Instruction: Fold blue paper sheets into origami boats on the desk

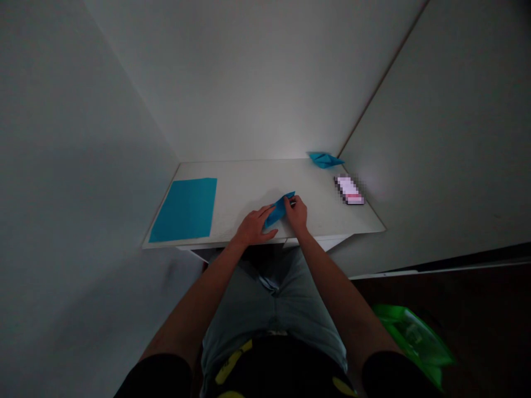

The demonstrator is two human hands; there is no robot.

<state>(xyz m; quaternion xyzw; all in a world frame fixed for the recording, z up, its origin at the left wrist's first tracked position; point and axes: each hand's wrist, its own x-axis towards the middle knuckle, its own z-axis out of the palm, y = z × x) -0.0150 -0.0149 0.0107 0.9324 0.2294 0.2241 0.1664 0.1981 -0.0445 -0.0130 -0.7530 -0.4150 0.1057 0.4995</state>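
Folded blue paper [279, 210] sat near front edge of white table [249, 185], grasped betw. my L hand [255, 225] & R hand [295, 214]; too firm a squeeze could crease it wrongly, or a slipped grip could let folds spring open.

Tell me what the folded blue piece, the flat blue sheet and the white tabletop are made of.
The folded blue piece looks like thin coloured paper, matte, with sharp creases. The flat blue sheet seems the same paper, with an even matte face. The white tabletop is probably laminated board, smooth and faintly shiny, though the look leaves that open.
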